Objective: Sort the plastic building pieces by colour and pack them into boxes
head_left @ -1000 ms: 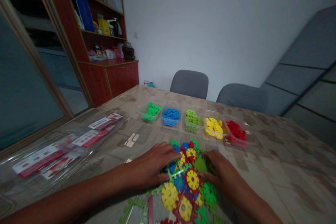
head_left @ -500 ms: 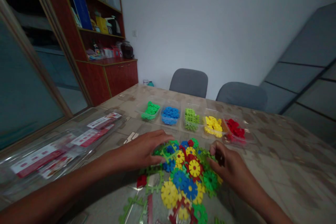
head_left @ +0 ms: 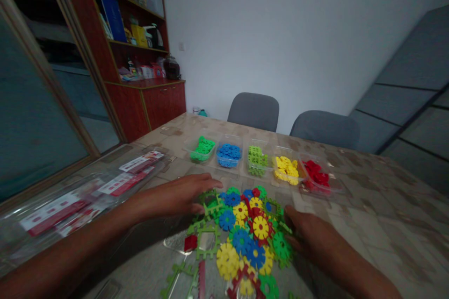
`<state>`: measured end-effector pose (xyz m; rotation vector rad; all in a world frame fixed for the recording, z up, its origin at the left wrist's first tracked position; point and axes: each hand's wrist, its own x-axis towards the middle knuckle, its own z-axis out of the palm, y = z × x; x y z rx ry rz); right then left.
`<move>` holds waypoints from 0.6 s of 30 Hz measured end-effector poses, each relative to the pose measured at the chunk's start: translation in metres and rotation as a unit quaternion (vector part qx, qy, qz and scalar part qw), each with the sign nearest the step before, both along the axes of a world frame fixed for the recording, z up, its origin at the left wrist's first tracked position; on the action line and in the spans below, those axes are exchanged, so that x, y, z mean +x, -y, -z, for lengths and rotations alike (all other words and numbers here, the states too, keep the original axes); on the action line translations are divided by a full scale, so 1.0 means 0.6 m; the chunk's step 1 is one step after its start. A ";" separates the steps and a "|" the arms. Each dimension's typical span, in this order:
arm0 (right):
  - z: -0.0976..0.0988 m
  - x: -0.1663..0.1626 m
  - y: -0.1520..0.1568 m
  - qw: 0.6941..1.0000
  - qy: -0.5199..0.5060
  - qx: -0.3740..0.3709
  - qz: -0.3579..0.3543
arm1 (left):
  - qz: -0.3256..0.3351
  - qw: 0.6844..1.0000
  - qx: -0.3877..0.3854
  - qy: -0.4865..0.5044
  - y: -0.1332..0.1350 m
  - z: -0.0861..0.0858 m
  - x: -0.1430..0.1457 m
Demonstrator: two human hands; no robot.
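A pile of plastic building pieces [head_left: 242, 240] lies on the table before me: yellow, blue and green notched discs, red pieces, light-green square frames. My left hand [head_left: 185, 196] is at the pile's left side, thumb and fingers apart around a light-green square frame [head_left: 211, 203]. At the right edge, my right hand [head_left: 308, 229] has bent fingers with a gap above the thumb. It touches green pieces near a green disc [head_left: 281, 245]; its fingertips are partly hidden. Left of the pile lie a red piece [head_left: 190, 243] and another light-green square frame [head_left: 207, 241].
Behind the pile stand clear tubs of green [head_left: 204, 147], blue [head_left: 229, 153], light-green [head_left: 257, 159], yellow [head_left: 286, 168] and red pieces [head_left: 316, 173]. Clear plastic packages [head_left: 63, 210] with printed labels lie at the left. Two grey chairs [head_left: 254, 111] stand beyond the table.
My left hand has shifted left, and the light-green frame by it lies further left. My right hand has moved slightly right and down, its fingers lower against the pile. The view has shifted slightly.
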<state>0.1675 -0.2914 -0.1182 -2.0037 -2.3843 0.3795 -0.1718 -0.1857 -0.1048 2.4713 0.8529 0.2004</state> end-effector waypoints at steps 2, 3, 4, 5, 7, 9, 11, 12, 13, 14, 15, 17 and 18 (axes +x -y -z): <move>0.002 0.001 0.005 0.999 -0.027 -0.024 -0.016 | 0.003 1.000 0.000 -0.007 -0.003 0.004 -0.002; 0.002 0.001 0.008 0.999 -0.033 -0.032 -0.016 | 0.011 1.000 0.000 -0.007 -0.004 0.005 -0.001; 0.001 0.001 0.010 0.999 -0.036 -0.037 -0.015 | 0.019 1.000 -0.001 -0.012 -0.003 0.005 0.000; 0.000 0.001 0.012 0.998 -0.039 -0.040 -0.015 | 0.023 0.999 -0.004 -0.024 -0.002 0.004 0.002; -0.002 -0.001 0.014 0.998 -0.041 -0.053 -0.015 | 0.018 0.997 -0.010 -0.069 0.001 -0.001 0.006; -0.005 -0.003 0.014 0.997 -0.031 -0.074 -0.011 | 0.007 0.993 -0.015 -0.120 0.007 -0.008 0.011; -0.008 -0.006 0.013 0.995 -0.018 -0.093 -0.004 | 0.002 0.988 -0.022 -0.150 0.013 -0.014 0.017; -0.009 -0.008 0.012 0.995 -0.014 -0.100 -0.001 | -0.001 0.987 -0.025 -0.157 0.016 -0.016 0.020; -0.011 -0.009 0.012 0.995 -0.012 -0.104 0.001 | -0.007 0.987 -0.025 -0.162 0.019 -0.016 0.024; -0.012 -0.009 0.012 0.994 -0.010 -0.107 0.003 | -0.015 0.986 -0.021 -0.165 0.021 -0.016 0.028; -0.012 -0.010 0.013 0.994 -0.010 -0.109 0.005 | -0.023 0.985 -0.013 -0.168 0.023 -0.014 0.031; -0.011 -0.009 0.013 0.993 -0.013 -0.116 0.012 | -0.032 0.985 0.003 -0.171 0.024 -0.012 0.035; -0.008 -0.007 0.014 0.993 -0.019 -0.112 0.014 | -0.032 0.985 0.004 -0.172 0.024 -0.013 0.035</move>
